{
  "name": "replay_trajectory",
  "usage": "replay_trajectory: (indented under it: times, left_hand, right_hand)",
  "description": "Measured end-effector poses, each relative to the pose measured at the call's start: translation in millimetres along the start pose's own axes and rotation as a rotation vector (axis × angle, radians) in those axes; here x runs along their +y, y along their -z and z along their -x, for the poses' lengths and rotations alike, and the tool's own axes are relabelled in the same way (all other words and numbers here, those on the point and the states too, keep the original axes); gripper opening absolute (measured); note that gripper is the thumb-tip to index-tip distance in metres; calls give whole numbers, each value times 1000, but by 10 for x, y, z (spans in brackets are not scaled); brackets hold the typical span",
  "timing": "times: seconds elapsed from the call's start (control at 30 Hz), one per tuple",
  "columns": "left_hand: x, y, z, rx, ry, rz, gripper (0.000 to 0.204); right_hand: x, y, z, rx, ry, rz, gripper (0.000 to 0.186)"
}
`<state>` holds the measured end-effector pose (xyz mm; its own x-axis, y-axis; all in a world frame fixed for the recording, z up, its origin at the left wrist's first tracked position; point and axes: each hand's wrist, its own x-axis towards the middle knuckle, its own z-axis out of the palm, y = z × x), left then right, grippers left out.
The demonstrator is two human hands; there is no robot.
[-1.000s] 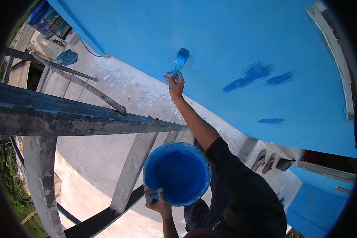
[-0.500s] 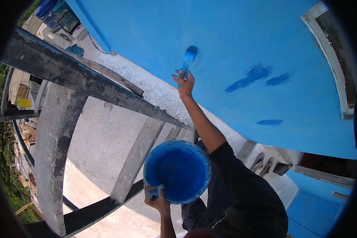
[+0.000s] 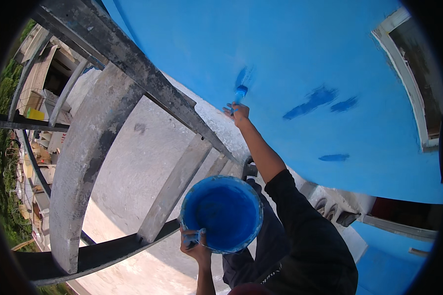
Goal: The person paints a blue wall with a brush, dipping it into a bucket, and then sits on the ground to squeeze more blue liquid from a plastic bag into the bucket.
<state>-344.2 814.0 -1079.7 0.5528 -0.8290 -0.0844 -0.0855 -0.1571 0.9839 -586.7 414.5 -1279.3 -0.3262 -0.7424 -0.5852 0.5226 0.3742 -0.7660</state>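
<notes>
My right hand [image 3: 237, 113] is stretched up and grips a blue-handled paintbrush [image 3: 240, 92] whose bristles press against the blue wall [image 3: 300, 54], beside a darker fresh stroke. My left hand [image 3: 196, 246] holds the near rim of a round bucket of blue paint [image 3: 221, 214], low in front of me. My dark sleeve [image 3: 300, 221] runs from the lower edge up to the wrist.
Grey scaffold beams and planks [image 3: 88, 147] cross the left half, with a concrete ledge [image 3: 147, 147] below. Darker paint dabs [image 3: 314, 101] mark the wall. A white window frame [image 3: 408, 73] sits at upper right. Ground clutter and grass lie far left.
My right hand has carried the brush down and rightward along the wall, leaving a darker stroke. The view has tilted, so the scaffold beams look larger. The bucket stays held in my left hand.
</notes>
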Motion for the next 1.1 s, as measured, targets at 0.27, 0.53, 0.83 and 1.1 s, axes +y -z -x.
replay_trajectory:
  times: [0.27, 0.53, 0.83, 1.1]
  left_hand:
    - [-7, 56, 51, -1, -22, 4, 19]
    - [43, 17, 57, -15, -25, 13, 18]
    - [204, -1, 24, -43, -29, 30, 23]
    - [148, -54, 63, -33, 25, 39, 23]
  right_hand:
    - [-514, -535, 630, -107, 716, -37, 38]
    - [-303, -131, 340, 50, 83, 78, 30]
    - [-769, -359, 508, -131, 281, 196, 28]
    - [-1010, -546, 640, -159, 451, 191, 29]
